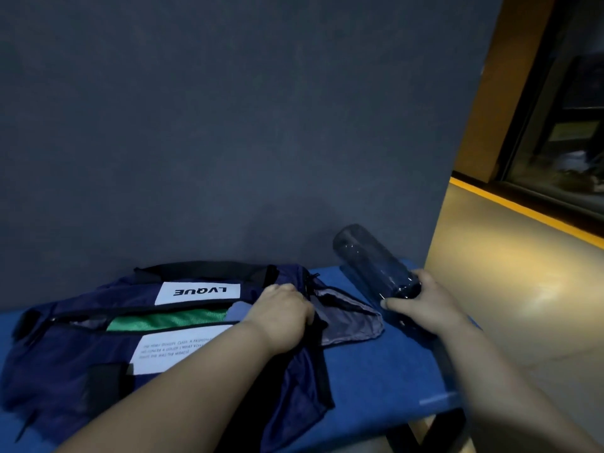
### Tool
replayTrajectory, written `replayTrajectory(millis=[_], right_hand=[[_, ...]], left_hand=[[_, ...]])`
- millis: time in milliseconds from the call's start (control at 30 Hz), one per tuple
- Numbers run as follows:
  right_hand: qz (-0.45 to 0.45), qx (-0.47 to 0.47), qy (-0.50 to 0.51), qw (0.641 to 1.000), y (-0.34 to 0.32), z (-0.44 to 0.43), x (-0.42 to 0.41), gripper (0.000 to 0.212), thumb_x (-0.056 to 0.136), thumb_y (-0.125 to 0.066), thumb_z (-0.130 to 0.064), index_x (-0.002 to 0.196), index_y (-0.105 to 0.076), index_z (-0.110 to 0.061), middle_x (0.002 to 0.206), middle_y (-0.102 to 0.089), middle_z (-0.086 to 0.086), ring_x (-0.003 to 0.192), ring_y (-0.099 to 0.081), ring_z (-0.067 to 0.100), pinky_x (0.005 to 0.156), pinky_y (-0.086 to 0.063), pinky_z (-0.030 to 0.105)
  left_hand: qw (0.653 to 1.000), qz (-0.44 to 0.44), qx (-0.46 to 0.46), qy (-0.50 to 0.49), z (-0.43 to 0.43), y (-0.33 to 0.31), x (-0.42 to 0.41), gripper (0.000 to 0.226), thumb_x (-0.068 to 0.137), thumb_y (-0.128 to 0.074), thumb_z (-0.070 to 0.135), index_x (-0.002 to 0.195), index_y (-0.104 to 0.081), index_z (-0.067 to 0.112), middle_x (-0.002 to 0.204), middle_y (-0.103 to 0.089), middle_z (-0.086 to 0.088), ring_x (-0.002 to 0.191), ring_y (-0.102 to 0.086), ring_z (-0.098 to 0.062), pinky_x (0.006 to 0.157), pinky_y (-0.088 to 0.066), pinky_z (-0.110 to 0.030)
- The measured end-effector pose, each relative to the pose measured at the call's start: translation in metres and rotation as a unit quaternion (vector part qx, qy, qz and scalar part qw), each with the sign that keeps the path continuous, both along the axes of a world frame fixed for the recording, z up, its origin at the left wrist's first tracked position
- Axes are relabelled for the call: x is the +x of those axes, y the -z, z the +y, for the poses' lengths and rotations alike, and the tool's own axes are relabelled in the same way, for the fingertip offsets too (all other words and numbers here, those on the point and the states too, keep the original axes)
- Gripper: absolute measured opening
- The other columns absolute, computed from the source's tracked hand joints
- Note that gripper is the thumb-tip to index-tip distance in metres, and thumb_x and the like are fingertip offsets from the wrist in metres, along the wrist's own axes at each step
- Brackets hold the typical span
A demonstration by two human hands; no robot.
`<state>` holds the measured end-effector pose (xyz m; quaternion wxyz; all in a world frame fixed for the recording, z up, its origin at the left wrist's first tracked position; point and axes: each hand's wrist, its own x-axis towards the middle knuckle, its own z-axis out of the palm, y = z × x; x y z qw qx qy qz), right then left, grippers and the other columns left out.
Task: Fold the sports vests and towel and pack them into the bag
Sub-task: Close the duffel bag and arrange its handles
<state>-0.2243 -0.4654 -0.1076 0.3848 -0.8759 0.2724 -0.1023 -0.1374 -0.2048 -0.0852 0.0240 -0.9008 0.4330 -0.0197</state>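
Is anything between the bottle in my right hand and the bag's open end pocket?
Nothing visible does. The right hand holds the bottle beside the grey-lined pocket, whose edge the left hand grips.

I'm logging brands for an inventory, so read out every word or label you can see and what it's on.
"LVQUE": on the upper white patch of the navy bag, upside down in this view.
On the lower white patch of the bag: several lines of small print, too blurred to read.
On the dark bottle in the right hand: no text visible.
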Motion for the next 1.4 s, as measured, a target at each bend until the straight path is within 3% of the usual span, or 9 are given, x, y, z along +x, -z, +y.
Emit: replayTrajectory(millis=[133, 267, 433, 567, 800, 933, 1167, 1300, 1400], right_hand=[[-0.029, 0.078, -0.018, 0.996, -0.009, 0.024, -0.038, 0.08, 0.054, -0.087, -0.049, 0.118, -0.04, -0.04, 0.097, -0.069, -0.005, 0.083, -0.068, 0.016, 0.075, -0.053, 0.033], [0.008, 0.093, -0.068, 0.993, -0.019, 0.039, -0.074, 0.065, 0.062, -0.09, -0.035, 0.109, -0.044, -0.036, 0.086, -0.073, -0.001, 0.073, -0.07, 0.016, 0.068, -0.051, 0.029], [0.077, 0.064, -0.101, 0.99, -0.028, 0.034, -0.106, 0.072, 0.05, -0.091, -0.043, 0.107, -0.047, -0.041, 0.083, -0.073, -0.007, 0.072, -0.07, 0.011, 0.07, -0.052, 0.027], [0.121, 0.052, -0.13, 0.983, -0.035, 0.026, -0.112, 0.069, 0.05, -0.092, -0.029, 0.106, -0.051, -0.036, 0.078, -0.073, -0.005, 0.069, -0.07, 0.015, 0.069, -0.055, 0.029], [0.169, -0.02, -0.15, 0.974, -0.048, 0.023, -0.097, 0.079, 0.036, -0.087, -0.05, 0.103, -0.046, -0.045, 0.083, -0.071, -0.011, 0.075, -0.068, 0.007, 0.077, -0.055, 0.03], [0.174, -0.049, -0.147, 0.972, -0.052, 0.034, -0.083, 0.073, 0.045, -0.089, -0.049, 0.104, -0.045, -0.043, 0.083, -0.069, -0.012, 0.074, -0.065, 0.005, 0.076, -0.054, 0.029], [0.141, -0.057, -0.118, 0.981, -0.041, 0.068, -0.049, 0.073, 0.045, -0.083, -0.056, 0.103, -0.043, -0.041, 0.079, -0.067, -0.012, 0.071, -0.066, 0.009, 0.069, -0.056, 0.031], [0.081, -0.005, -0.09, 0.993, -0.026, 0.093, -0.026, 0.082, 0.046, -0.084, -0.058, 0.113, -0.04, -0.04, 0.092, -0.064, -0.014, 0.077, -0.065, 0.01, 0.066, -0.054, 0.029], [0.041, 0.037, -0.069, 0.996, -0.002, 0.114, -0.006, 0.101, 0.053, -0.085, -0.058, 0.134, -0.029, -0.037, 0.124, -0.056, -0.006, 0.106, -0.059, 0.018, 0.081, -0.052, 0.032]], left_hand=[[0.996, -0.011, -0.009, -0.086, 0.012, -0.004, -0.009, 0.027, 0.094, -0.046, 0.033, 0.107, -0.065, 0.019, 0.111, -0.062, -0.003, 0.112, -0.048, -0.026, 0.091, -0.035, -0.033], [0.988, -0.018, 0.0, -0.151, 0.009, -0.008, -0.02, 0.052, 0.09, -0.044, 0.064, 0.106, -0.059, 0.017, 0.113, -0.06, -0.006, 0.115, -0.047, -0.027, 0.094, -0.035, -0.037], [0.975, 0.011, 0.004, -0.222, 0.0, -0.004, -0.021, 0.075, 0.074, -0.05, 0.082, 0.117, -0.055, 0.021, 0.118, -0.057, -0.002, 0.12, -0.044, -0.026, 0.097, -0.034, -0.037], [0.967, 0.018, -0.004, -0.255, -0.004, 0.008, -0.019, 0.066, 0.08, -0.061, 0.064, 0.123, -0.042, 0.019, 0.126, -0.052, -0.005, 0.122, -0.042, -0.027, 0.099, -0.031, -0.036], [0.964, 0.038, -0.066, -0.254, 0.0, 0.001, -0.011, 0.044, 0.093, -0.05, 0.045, 0.128, -0.05, 0.018, 0.128, -0.052, -0.006, 0.118, -0.048, -0.028, 0.095, -0.039, -0.036], [0.94, 0.1, -0.203, -0.256, 0.008, -0.007, -0.009, 0.019, 0.093, -0.05, 0.034, 0.092, -0.058, 0.017, 0.094, -0.057, -0.001, 0.089, -0.053, -0.025, 0.069, -0.043, -0.034], [0.899, 0.149, -0.374, -0.172, 0.014, -0.006, 0.002, 0.035, 0.095, -0.055, 0.025, 0.062, -0.042, 0.025, 0.069, -0.045, 0.007, 0.067, -0.047, -0.013, 0.062, -0.034, -0.03], [0.893, 0.161, -0.392, -0.15, 0.016, -0.009, 0.005, 0.032, 0.095, -0.057, 0.025, 0.065, -0.044, 0.025, 0.07, -0.046, 0.008, 0.064, -0.046, -0.007, 0.063, -0.035, -0.028], [0.911, 0.119, -0.36, -0.159, 0.018, -0.008, 0.005, 0.01, 0.091, -0.061, 0.03, 0.098, -0.056, 0.025, 0.093, -0.054, 0.007, 0.09, -0.053, -0.014, 0.081, -0.044, -0.033]])
